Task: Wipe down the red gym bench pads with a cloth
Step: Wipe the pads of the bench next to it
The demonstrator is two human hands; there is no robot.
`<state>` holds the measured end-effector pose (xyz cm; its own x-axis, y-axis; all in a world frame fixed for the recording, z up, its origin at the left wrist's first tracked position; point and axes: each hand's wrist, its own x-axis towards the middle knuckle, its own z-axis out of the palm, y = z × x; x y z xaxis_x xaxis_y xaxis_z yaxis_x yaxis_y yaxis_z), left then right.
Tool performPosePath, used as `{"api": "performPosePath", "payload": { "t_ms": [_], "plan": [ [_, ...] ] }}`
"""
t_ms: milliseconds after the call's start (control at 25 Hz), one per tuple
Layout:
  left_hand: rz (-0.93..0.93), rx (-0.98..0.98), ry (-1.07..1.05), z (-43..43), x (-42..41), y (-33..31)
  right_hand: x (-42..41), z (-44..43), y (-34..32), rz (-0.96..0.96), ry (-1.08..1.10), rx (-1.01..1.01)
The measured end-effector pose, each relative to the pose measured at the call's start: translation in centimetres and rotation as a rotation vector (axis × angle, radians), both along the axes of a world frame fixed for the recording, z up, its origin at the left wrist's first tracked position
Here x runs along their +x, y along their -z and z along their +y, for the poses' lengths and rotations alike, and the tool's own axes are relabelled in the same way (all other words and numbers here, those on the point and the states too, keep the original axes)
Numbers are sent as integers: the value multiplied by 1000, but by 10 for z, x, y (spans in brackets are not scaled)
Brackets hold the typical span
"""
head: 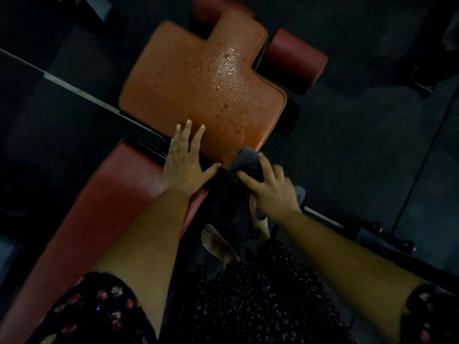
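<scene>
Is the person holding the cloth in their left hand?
No, the grey cloth is gripped by the right hand, while the left hand rests flat on the droplet-covered seat pad.

Held the left hand (185, 165) out flat, fingers splayed; held the right hand (270, 192) beside it, curled around a cloth (246, 161).

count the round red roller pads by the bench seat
2: one cylindrical red roller pad right of the wet cross-shaped seat pad's narrow end, one at the top edge, partly hidden behind it. More may be hidden.
</scene>
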<state>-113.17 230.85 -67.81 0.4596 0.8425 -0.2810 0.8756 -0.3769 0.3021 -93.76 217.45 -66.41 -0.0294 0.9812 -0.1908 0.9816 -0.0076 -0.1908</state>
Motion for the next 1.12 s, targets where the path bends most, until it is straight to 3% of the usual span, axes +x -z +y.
{"api": "performPosePath", "payload": {
  "t_ms": [80, 240, 320, 520, 720, 920, 1000, 1120],
  "plan": [
    [-15, -31, -16, 2, -1, -2, 33, 24, -9, -17, 57, -7],
    [-27, -37, -15, 6, 0, -4, 116, 92, -22, -45, 426, -99],
    [-35, -63, -24, 8, 1, -4, 140, 117, -29, -13, 426, -159],
    [-37, -63, -38, 9, 0, -2, 94, 104, -21, 149, 546, -50],
    [-47, -8, -14, 10, -4, 0, 24, 25, -22, 68, 336, -165],
    [-88, 83, 7, 12, -11, 5, -13, -4, -13, -24, -318, -52],
    [-69, 96, 9, 12, -14, 5, -14, 20, -17, -59, -312, -21],
    [-41, 59, 2, 14, -12, 1, 24, 75, -31, -147, -73, -5]
  ]
}}
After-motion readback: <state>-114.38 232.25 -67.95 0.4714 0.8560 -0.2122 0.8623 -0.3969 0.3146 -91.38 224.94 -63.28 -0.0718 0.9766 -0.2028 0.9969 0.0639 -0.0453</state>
